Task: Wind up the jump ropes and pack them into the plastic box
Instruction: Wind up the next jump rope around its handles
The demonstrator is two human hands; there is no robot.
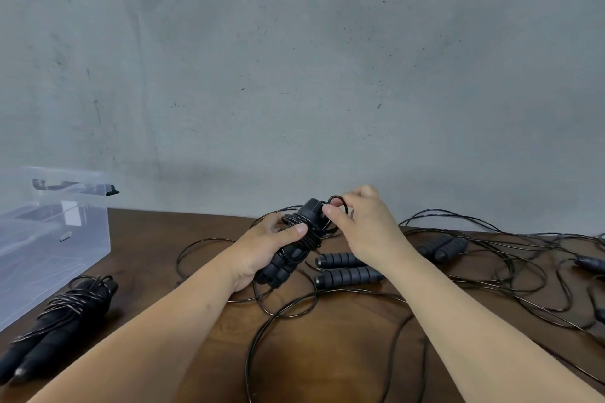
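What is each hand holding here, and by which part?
Left hand grips a jump rope's paired handles around their cord-wrapped middle. Right hand pinches a loop of its cord near the handle tops.

I see a bare grey concrete wall [327,59], speckled and evenly lit, rising directly behind my dark wooden worktop [327,353].
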